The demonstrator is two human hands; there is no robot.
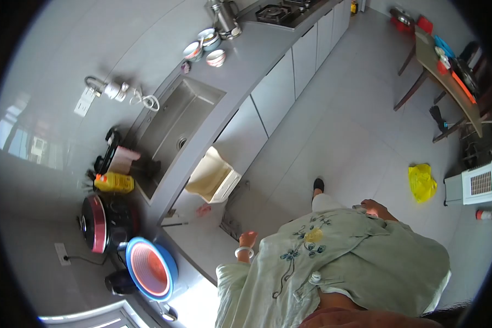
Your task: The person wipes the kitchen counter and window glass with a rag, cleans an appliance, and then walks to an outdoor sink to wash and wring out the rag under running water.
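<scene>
My left hand (247,239), with a white bangle (244,251) at the wrist, hangs beside my pale green embroidered top (311,240). It is near the counter front; its fingers are too small to make out. My right hand (376,208) is at the other side of the top, over the floor. A small greyish shape shows at its fingers, but whether it is held is unclear. Between the counter and my body, a cream bin (228,188) hangs at the cabinet front below the sink (175,117). One dark shoe (318,184) shows on the floor.
Along the counter (246,65) are bowls (216,58), a metal kettle (224,19), a stove (276,13), a yellow bottle (115,182), a red-and-black cooker (95,224) and a blue basin (172,268). At right are a yellow bag (422,183), a table (440,71) and a white appliance (480,183).
</scene>
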